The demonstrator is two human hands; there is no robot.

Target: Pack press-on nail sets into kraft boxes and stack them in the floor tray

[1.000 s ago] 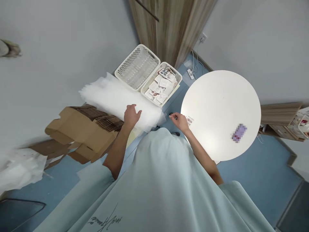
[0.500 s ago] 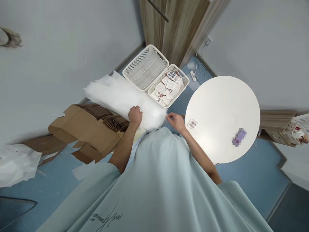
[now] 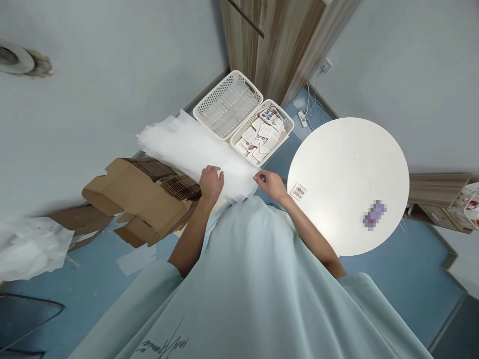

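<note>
A stack of thin, translucent white packing sheets (image 3: 187,139) lies in front of me. My left hand (image 3: 212,183) rests on the near side of the stack, its fingers bent and the thumb apart, with nothing seen in it. At the stack's right corner, my right hand (image 3: 270,183) pinches the edge of a packing sheet between thumb and fingertips. How many sheets are in that pinch is too small to tell.
Flattened brown cardboard boxes (image 3: 134,199) stand left of the sheets. Beyond are a white basket of clear plastic trays (image 3: 228,107) and a basket of printed cards (image 3: 265,132). A round white table (image 3: 348,174) at right bears a small packet (image 3: 298,191) and a blurred purple item (image 3: 374,214).
My right hand has moved slightly left and up at the sheet corner. The left hand's thumb and fingers have shifted a little on the stack. The view has turned slightly.
</note>
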